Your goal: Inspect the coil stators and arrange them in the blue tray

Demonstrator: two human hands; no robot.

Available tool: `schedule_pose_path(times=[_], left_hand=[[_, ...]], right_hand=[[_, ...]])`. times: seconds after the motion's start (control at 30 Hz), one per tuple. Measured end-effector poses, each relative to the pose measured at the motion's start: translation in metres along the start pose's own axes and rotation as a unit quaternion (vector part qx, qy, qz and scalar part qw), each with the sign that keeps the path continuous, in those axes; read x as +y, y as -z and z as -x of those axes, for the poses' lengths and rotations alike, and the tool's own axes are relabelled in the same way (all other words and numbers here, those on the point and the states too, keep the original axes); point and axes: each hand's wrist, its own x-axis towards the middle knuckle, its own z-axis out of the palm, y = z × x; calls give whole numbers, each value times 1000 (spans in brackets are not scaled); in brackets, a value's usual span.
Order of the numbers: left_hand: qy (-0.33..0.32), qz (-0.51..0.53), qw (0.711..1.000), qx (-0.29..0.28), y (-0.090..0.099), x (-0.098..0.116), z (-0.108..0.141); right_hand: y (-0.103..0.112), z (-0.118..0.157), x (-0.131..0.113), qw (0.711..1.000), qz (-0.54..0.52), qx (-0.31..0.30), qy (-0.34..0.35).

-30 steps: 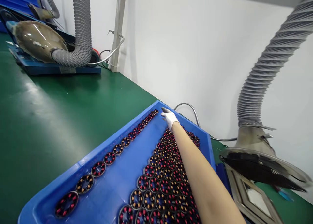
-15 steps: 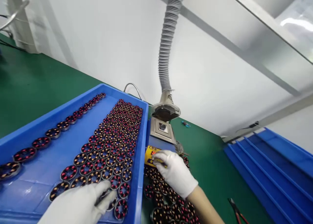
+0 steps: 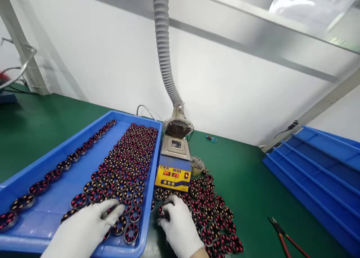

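Note:
White-gloved, my left hand (image 3: pixel 88 225) reaches into the blue tray (image 3: pixel 143 235) at its near end. Its thumb and fingers are closed around a mostly hidden motor stator among the packed rows of stators (image 3: pixel 128 192), round rings with red or copper windings. My right hand (image 3: pixel 181 225), also gloved, is low in front of the yellow-fronted solder pot (image 3: pixel 173 178). Its fingers curl round a stator (image 3: pixel 161 210) at the left edge of the loose pile (image 3: pixel 209 213) on the green table; the glove covers most of that stator.
A single line of stators (image 3: pixel 64 165) runs along the tray's left side. Over the solder pot hangs a grey extraction hose (image 3: pixel 164 51). Red-handled cutters (image 3: pixel 284 235) lie at right, near stacked blue trays (image 3: pixel 315 164). A small tool (image 3: pixel 211 138) rests behind.
My right hand has come down from the solder pot's front panel to the loose stators, uncovering the display. The left hand stays at the tray's near end. The camera view has turned.

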Motion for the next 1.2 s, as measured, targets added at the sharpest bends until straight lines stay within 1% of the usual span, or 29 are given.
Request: schedule_pose_path(times=[0.03,0.07,0.1,0.13,0.2,0.27,0.3,0.33,0.37,0.43,0.47,0.5,0.53,0.57,0.63,0.67,0.7,0.73,0.77,0.8,0.83,0.9,0.93,0.97,1.0,1.07,1.1,1.13,1.2], left_hand=[[1,29,999,26,1,8,0],[-14,45,998,46,1,18,-1],[-37,54,996,62,1,29,-3],[-64,64,992,84,1,42,-6],[-126,67,979,148,4,70,-15],[-219,30,942,252,10,97,-27],[-256,6,919,299,14,109,-33],[-286,-15,894,344,18,119,-39],[-306,-26,870,385,22,126,-44],[-327,-14,833,446,29,135,-53],[-333,6,827,453,31,137,-56],[-343,36,830,439,33,137,-58],[-353,75,840,405,35,137,-59],[-360,124,855,353,36,136,-59],[-349,239,879,222,38,134,-58],[-331,293,882,164,39,132,-57],[-311,333,882,119,40,131,-56],[-296,355,882,90,41,130,-55],[-290,361,883,75,41,128,-54],[-299,352,884,75,41,127,-54],[-321,329,883,90,40,125,-55],[-377,259,874,164,38,122,-57],[-404,219,863,211,37,121,-58],[-423,180,851,252,36,119,-58],[-436,147,841,284,36,118,-59],[-443,108,832,315,36,117,-59],[-442,98,832,319,37,116,-59],[-436,94,835,321,37,116,-59],[-427,97,840,320,39,115,-58]], right_hand=[[9,-2,-3,996,-88,25,-8],[20,-5,-7,983,-179,42,-14],[32,-8,-13,962,-267,55,-16],[44,-11,-20,935,-348,64,-7],[64,-19,-35,863,-492,110,37],[75,-27,-48,778,-593,186,89],[76,-31,-53,743,-621,222,110],[76,-34,-56,718,-636,252,127],[74,-37,-58,709,-638,266,139],[70,-40,-57,720,-621,264,160],[69,-40,-55,729,-611,258,172],[70,-39,-52,737,-600,249,184],[72,-37,-49,747,-586,243,197],[77,-35,-45,758,-568,238,212],[89,-31,-35,793,-514,209,250],[95,-30,-30,815,-482,181,265],[101,-29,-25,828,-457,158,285],[105,-29,-20,829,-442,140,312],[107,-30,-17,821,-437,134,340],[107,-31,-15,814,-434,136,362],[106,-33,-15,807,-433,147,373],[101,-37,-17,801,-445,166,365],[99,-39,-19,797,-468,166,343],[98,-40,-21,785,-506,160,320],[97,-41,-23,759,-560,153,296],[98,-41,-24,699,-656,150,241],[100,-40,-23,687,-676,152,219],[100,-39,-22,695,-673,149,203],[99,-38,-20,747,-624,126,192]])
